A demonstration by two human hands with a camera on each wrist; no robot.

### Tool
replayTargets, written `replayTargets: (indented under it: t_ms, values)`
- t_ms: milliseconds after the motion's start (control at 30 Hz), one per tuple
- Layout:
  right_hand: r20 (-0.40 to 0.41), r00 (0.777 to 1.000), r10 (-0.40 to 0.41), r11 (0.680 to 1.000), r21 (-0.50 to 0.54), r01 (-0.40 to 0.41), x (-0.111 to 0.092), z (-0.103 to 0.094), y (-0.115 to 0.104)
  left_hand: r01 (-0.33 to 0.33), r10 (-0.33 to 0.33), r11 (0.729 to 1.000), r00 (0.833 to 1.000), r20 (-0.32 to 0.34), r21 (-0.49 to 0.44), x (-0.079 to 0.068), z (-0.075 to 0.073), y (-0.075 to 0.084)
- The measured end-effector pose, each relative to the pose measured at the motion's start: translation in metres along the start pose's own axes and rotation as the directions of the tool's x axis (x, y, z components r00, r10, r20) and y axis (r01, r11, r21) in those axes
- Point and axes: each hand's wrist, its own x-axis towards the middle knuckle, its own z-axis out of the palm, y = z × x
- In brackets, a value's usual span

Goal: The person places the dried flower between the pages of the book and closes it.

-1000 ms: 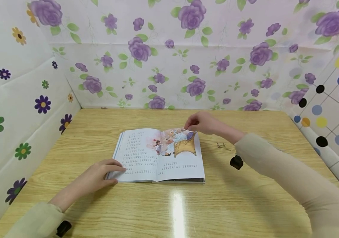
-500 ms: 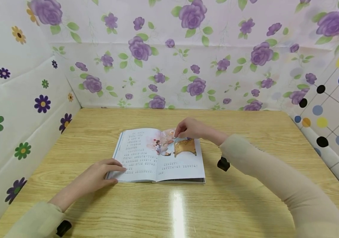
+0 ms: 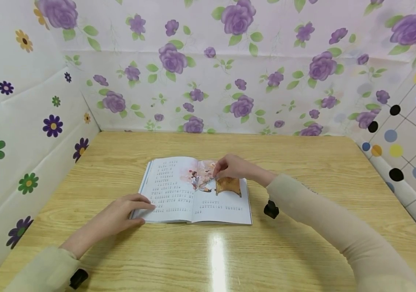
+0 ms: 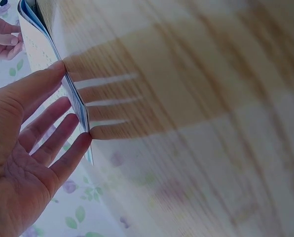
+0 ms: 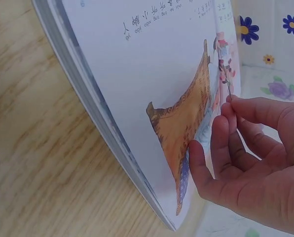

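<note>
An open picture book [image 3: 171,202] lies on the wooden table, printed text on its left page and a coloured illustration on the right one. My left hand [image 3: 125,213] rests at the book's lower left corner, fairly straight fingers on the page. In the left wrist view, fingertips of that hand [image 4: 43,133] touch the book's edge. Over the illustration, my right hand [image 3: 231,166] pinches a thin, needle-like thing [image 5: 229,85] between thumb and forefinger; its exact kind is too small to tell. Another fingertip of the right hand [image 5: 250,153] touches the page beside the drawn scroll.
The wooden table [image 3: 178,259] reaches back to a wall covering with purple roses [image 3: 242,106]. Flower-patterned cloth [image 3: 52,125] stands at the left, dotted cloth [image 3: 395,150] at the right. Black wrist devices [image 3: 271,209] hang under both sleeves.
My right hand has moved left and down from the right page's top edge to the illustration. The right page's lower edge, raised before, now lies flatter. My left hand stays put.
</note>
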Motion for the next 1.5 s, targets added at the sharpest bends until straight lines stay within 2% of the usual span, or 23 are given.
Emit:
replayTargets:
  t_ms: [233,500,867,1200,1500]
  values:
    - [-0.015,1.0,0.006,1.0,-0.004,-0.006,0.0,0.004,0.008,-0.006,0.006,1.0,1.0,-0.007,0.002,0.0,0.0,0.0]
    - [-0.004,1.0,0.007,0.999,0.036,-0.007,0.0,0.007,0.018,-0.015,0.015,1.0,1.0,-0.012,-0.005,0.0,0.001,-0.001]
    - [-0.011,1.0,-0.024,0.998,0.058,0.025,-0.002,0.007,0.022,0.001,-0.001,1.0,1.0,-0.009,-0.002,0.0,0.001,-0.001]
    - [-0.105,0.993,0.059,0.992,0.119,-0.046,-0.001,0.012,0.021,0.0,-0.001,1.0,1.0,-0.011,-0.002,-0.001,0.001,0.0]
    - [-0.093,0.994,0.05,0.996,0.079,-0.042,-0.002,0.014,0.017,-0.01,0.01,1.0,1.0,-0.016,-0.002,0.0,0.002,-0.002]
